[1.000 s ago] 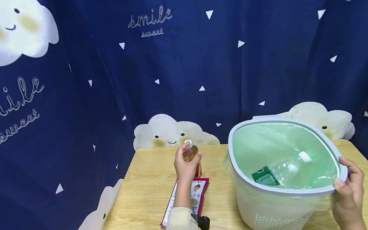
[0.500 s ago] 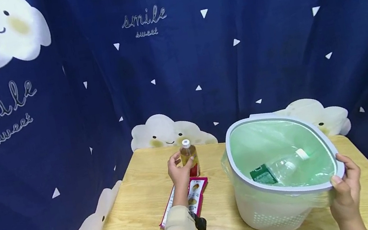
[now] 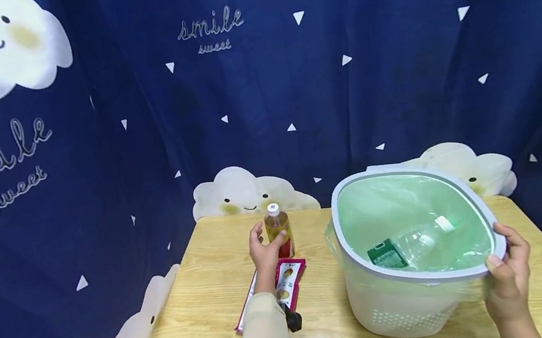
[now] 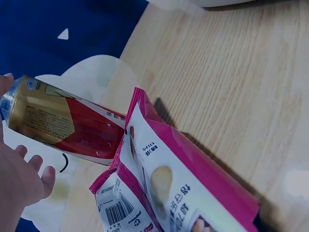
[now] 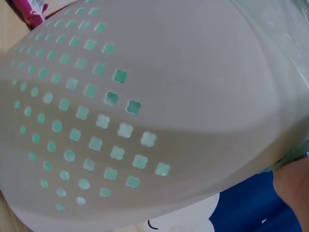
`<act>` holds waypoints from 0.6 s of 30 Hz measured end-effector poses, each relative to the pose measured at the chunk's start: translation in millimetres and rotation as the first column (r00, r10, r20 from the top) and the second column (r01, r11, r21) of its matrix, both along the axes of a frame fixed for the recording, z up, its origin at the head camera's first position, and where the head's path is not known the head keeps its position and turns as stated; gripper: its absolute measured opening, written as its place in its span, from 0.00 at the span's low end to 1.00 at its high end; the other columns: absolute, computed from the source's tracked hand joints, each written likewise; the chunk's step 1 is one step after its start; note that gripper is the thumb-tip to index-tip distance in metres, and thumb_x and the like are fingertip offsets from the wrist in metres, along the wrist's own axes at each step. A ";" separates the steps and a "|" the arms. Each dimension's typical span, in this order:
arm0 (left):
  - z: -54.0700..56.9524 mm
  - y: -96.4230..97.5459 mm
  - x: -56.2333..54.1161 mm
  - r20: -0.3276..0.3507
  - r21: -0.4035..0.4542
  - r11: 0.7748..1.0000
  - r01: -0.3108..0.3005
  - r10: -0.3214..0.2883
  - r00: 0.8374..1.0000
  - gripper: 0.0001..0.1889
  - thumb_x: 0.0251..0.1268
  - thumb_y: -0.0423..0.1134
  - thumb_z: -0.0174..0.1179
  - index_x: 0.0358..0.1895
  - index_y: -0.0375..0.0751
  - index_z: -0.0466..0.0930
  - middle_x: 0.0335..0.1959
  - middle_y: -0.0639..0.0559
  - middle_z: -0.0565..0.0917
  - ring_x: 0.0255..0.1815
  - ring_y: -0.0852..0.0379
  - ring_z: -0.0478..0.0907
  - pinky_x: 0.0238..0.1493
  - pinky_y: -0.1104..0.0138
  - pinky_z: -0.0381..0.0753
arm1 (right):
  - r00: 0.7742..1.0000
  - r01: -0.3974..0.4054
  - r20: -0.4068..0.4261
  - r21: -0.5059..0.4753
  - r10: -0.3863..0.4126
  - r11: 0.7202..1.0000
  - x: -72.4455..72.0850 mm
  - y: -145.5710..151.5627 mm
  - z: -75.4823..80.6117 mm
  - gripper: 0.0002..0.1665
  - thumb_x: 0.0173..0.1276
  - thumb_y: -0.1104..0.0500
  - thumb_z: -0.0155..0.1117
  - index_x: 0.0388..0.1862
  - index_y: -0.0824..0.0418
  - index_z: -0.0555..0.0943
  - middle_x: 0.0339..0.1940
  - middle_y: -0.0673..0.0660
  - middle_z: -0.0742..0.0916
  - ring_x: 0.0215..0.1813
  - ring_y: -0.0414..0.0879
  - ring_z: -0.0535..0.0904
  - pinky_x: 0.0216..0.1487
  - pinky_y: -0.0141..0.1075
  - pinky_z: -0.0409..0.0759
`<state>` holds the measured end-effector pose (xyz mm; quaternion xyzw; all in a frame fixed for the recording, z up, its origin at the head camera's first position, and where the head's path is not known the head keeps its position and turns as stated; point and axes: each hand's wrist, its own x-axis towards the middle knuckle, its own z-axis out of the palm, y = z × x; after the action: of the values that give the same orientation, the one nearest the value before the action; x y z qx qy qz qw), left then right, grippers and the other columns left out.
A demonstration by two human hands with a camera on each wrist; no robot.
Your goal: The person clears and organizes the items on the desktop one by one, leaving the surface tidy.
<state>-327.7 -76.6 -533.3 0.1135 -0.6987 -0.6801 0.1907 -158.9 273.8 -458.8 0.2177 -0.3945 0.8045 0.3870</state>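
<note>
Brown btl (image 3: 277,226), L fingers (image 3: 257,232) now lower

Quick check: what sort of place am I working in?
Probably a curtained-off tabletop setup indoors: a navy curtain printed with smiling clouds hangs behind and beside a wood-grain table bearing a lined bin and a drink bottle. What lies beyond the curtain isn't visible.

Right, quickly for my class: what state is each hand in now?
Left hand: open at the bottle, not closed around it.
Right hand: closed, holding the bin's rim.
</note>
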 end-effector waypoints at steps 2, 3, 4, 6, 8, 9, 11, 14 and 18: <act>0.3 0.3 -3.0 0.016 0.000 1.000 0.016 -0.016 1.000 0.35 0.44 0.37 0.73 0.60 0.42 0.69 0.60 0.42 0.69 0.60 0.40 0.63 0.57 0.49 0.64 | 1.000 0.008 0.002 0.004 -0.008 1.000 0.0 0.4 0.2 0.32 0.50 0.74 0.43 0.60 0.74 0.63 0.55 0.70 0.65 0.53 0.53 0.68 0.50 0.32 0.73; 0.5 0.6 -4.7 0.020 -0.001 1.000 0.020 -0.020 1.000 0.36 0.44 0.37 0.73 0.61 0.42 0.69 0.60 0.41 0.69 0.60 0.40 0.63 0.57 0.49 0.64 | 1.000 0.014 0.005 0.006 -0.014 1.000 0.2 0.6 0.4 0.32 0.50 0.74 0.43 0.60 0.74 0.63 0.55 0.70 0.65 0.53 0.53 0.68 0.50 0.32 0.73; -0.2 0.7 -5.2 0.027 -0.002 1.000 0.022 -0.022 0.999 0.36 0.44 0.37 0.73 0.61 0.42 0.69 0.61 0.41 0.69 0.60 0.40 0.63 0.57 0.49 0.64 | 1.000 0.016 0.008 0.009 -0.016 1.000 0.8 0.4 0.2 0.32 0.50 0.74 0.43 0.60 0.74 0.63 0.55 0.70 0.65 0.53 0.53 0.68 0.50 0.32 0.73; -1.4 1.5 -6.3 0.031 0.002 1.000 0.027 -0.027 0.999 0.36 0.44 0.37 0.73 0.61 0.42 0.68 0.61 0.39 0.68 0.60 0.40 0.62 0.57 0.49 0.64 | 1.000 0.022 0.015 0.011 -0.023 1.000 2.0 0.1 0.1 0.32 0.50 0.74 0.43 0.60 0.74 0.63 0.55 0.70 0.65 0.53 0.53 0.68 0.50 0.31 0.73; -2.0 3.0 -7.9 0.038 0.007 1.000 0.030 -0.030 0.999 0.36 0.44 0.37 0.73 0.62 0.43 0.68 0.61 0.39 0.68 0.60 0.40 0.62 0.57 0.49 0.64 | 0.999 0.026 0.018 0.016 -0.026 1.000 2.5 0.2 0.2 0.32 0.50 0.74 0.43 0.60 0.74 0.63 0.55 0.70 0.66 0.53 0.53 0.68 0.50 0.31 0.73; -2.1 3.7 -8.6 0.037 0.005 1.000 0.031 -0.031 0.999 0.37 0.44 0.37 0.73 0.62 0.42 0.68 0.61 0.38 0.67 0.60 0.40 0.62 0.57 0.49 0.64 | 0.999 0.026 0.018 0.017 -0.026 1.000 2.5 0.4 0.3 0.32 0.51 0.74 0.42 0.60 0.74 0.63 0.55 0.70 0.66 0.53 0.53 0.68 0.50 0.31 0.73; -1.8 5.2 -9.5 0.040 0.002 0.999 0.035 -0.035 0.999 0.38 0.44 0.37 0.73 0.63 0.43 0.67 0.61 0.38 0.67 0.60 0.39 0.62 0.57 0.48 0.63 | 1.000 0.024 0.017 0.020 -0.024 1.000 2.5 0.8 0.3 0.32 0.50 0.74 0.42 0.60 0.74 0.63 0.54 0.70 0.66 0.53 0.53 0.68 0.50 0.31 0.73; -1.8 6.9 -12.1 0.049 -0.019 0.999 0.039 -0.038 0.998 0.39 0.44 0.37 0.73 0.64 0.43 0.66 0.61 0.37 0.67 0.61 0.39 0.62 0.58 0.48 0.62 | 1.000 0.020 0.012 0.020 -0.020 1.000 2.2 1.2 0.4 0.32 0.51 0.74 0.42 0.60 0.74 0.63 0.55 0.70 0.67 0.53 0.52 0.69 0.50 0.31 0.73; -3.7 7.3 -16.4 0.053 -0.039 0.999 0.037 -0.034 0.998 0.40 0.44 0.36 0.73 0.64 0.41 0.66 0.61 0.36 0.67 0.62 0.39 0.62 0.59 0.48 0.62 | 1.000 0.006 0.008 0.019 -0.006 1.000 2.0 0.8 -0.3 0.32 0.51 0.74 0.42 0.60 0.74 0.62 0.55 0.69 0.67 0.52 0.52 0.69 0.50 0.31 0.73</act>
<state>-344.2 -69.2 -537.0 0.1152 -0.7188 -0.6661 0.1623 -156.9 274.6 -459.1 0.2170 -0.4041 0.8006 0.3856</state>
